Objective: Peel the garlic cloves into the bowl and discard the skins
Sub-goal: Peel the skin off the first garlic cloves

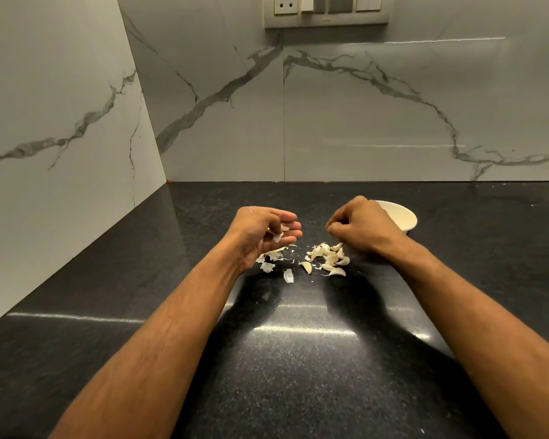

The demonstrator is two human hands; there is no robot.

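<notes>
A pile of unpeeled garlic cloves (pixel 328 258) lies on the black counter, with one clove (pixel 306 267) a little apart to its left. Loose skins (pixel 270 259) are scattered under my left hand (pixel 262 231), whose fingers are loosely curled with a scrap of skin (pixel 278 237) and a small pale piece between them. My right hand (pixel 360 228) hovers just above the pile with fingers curled tight; what it grips is hidden. The white bowl (pixel 404 217) stands behind my right hand, its inside hidden.
The black granite counter (pixel 298 359) meets marble walls at the back and left. A switch and socket plate (pixel 327 11) is on the back wall. One loose skin (pixel 288 276) lies nearer to me.
</notes>
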